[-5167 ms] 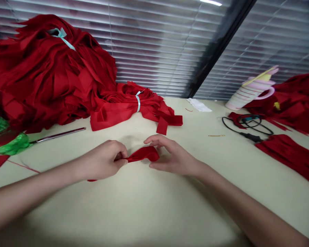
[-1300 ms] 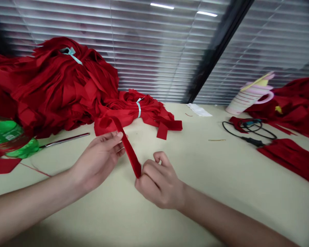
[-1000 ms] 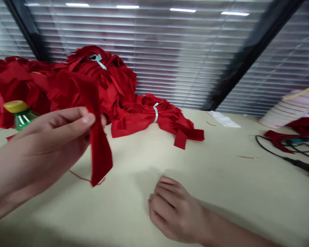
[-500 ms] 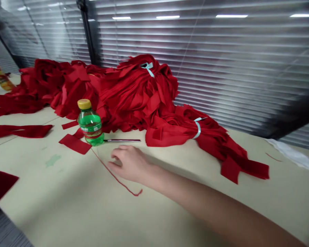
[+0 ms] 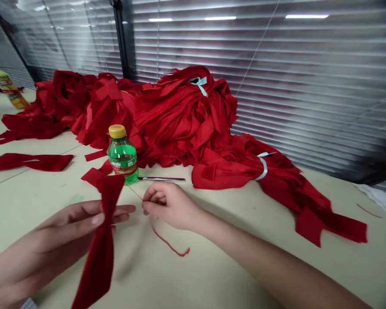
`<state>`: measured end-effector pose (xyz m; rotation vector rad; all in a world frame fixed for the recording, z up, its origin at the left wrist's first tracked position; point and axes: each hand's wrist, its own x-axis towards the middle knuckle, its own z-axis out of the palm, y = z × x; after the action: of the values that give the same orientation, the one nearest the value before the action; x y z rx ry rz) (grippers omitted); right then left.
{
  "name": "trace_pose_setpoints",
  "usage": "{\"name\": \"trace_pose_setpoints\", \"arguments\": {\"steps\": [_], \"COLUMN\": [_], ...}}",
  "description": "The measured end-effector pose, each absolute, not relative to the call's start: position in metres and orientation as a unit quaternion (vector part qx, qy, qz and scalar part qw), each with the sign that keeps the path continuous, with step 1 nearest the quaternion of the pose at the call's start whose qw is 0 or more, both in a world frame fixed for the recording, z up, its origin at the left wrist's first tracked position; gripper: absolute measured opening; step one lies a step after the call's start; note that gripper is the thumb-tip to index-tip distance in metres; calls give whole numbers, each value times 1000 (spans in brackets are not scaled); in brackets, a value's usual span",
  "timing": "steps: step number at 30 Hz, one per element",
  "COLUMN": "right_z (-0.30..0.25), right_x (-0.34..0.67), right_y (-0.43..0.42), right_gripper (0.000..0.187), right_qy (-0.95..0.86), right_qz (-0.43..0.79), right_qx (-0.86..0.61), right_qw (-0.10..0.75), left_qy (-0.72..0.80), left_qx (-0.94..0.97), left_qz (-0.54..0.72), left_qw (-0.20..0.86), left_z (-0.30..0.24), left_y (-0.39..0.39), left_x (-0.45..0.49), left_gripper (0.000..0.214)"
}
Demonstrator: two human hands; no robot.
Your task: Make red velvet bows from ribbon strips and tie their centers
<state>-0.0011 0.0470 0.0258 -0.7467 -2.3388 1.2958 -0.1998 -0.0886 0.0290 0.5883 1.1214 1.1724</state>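
Strip of long red velvety fabric (image 5: 99,266) is pinched at its waist by the left hand (image 5: 58,240) above the cream tabletop (image 5: 154,283); its gathers could be lost if that pinch is loosened. Thin red thread (image 5: 181,255) is held between the right hand's (image 5: 172,207) close-set fingertips and could be snagged at the green plastic bottle with yellow cap (image 5: 122,161), toward whose base it runs. Compared with half a second ago, the thread is now lifted, and more fabric is shown.

Your left hand (image 5: 64,238) at eight o'clock is bare, with a short thumbnail (image 5: 98,219); your right hand (image 5: 170,207), at seven, is bare too, its slim forearm (image 5: 260,264) uncovered toward four.
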Motion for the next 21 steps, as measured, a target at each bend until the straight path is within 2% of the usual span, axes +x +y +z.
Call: {"name": "trace_pose_setpoints", "arguments": {"steps": [4,6,11,17,21], "right_z": [41,46,50,41,35], "right_x": [37,56,104,164,189], "right_y": [31,22,2,-13,-23], "right_gripper": [7,6,5,14,14], "right_qy": [-686,-644,-621,-599,-589], "right_qz": [636,674,685,688,677], "right_qx": [-306,-313,-327,-351,-378], "right_qw": [179,184,193,211,226], "left_qy": [463,463,444,446,465], "left_qx": [333,345,369,390,396], "left_qz": [435,407,362,328,319], "left_qw": [697,707,732,736,725], "left_z": [45,53,61,65,70], "left_y": [-70,-67,-65,-61,-53], "left_x": [-157,-140,-107,-71,-47], "left_gripper": [30,27,24,21,26]}}
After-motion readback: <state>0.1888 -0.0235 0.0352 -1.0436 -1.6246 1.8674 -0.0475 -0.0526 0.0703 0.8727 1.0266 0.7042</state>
